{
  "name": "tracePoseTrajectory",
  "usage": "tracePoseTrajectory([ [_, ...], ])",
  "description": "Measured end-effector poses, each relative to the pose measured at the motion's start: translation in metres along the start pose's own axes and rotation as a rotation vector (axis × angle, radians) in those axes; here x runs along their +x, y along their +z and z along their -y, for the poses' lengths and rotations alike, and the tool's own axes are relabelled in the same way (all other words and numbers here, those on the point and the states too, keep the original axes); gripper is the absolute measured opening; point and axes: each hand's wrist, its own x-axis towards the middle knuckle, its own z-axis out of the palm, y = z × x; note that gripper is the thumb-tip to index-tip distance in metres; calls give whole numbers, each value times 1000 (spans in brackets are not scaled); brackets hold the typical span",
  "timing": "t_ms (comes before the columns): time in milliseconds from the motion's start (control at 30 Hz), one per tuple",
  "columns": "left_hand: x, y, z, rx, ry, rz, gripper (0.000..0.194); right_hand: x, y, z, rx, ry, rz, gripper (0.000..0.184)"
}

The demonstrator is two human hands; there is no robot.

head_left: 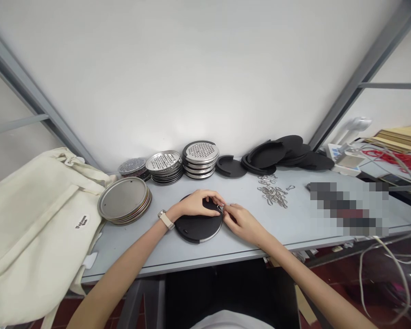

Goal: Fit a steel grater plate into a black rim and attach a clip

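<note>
A round black disc (197, 226) with a thin metal rim lies flat on the grey table (294, 224) right in front of me. My left hand (198, 203) rests on its far edge, fingers curled down onto it. My right hand (241, 221) sits at the disc's right edge, fingertips pinched on a small metal clip (220, 209) that meets the rim. Both hands touch at that spot. A watch with a pale strap is on my left wrist.
Stacks of perforated metal discs (200, 157) and a pile of plain metal plates (125, 201) stand at the back left. Black round covers (284, 153) pile up at the back right, with loose metal clips (273, 192) in front. A cream cloth bag (34, 219) lies left.
</note>
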Motion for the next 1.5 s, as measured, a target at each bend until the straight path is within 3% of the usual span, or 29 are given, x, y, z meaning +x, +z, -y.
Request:
tracePoseTrajectory([
  [767, 0, 1, 1, 37, 11, 0, 30, 0, -11, 2, 175, 10, 63, 33],
  [1500, 0, 2, 4, 54, 16, -18, 24, 0, -9, 1, 194, -31, 34, 37],
])
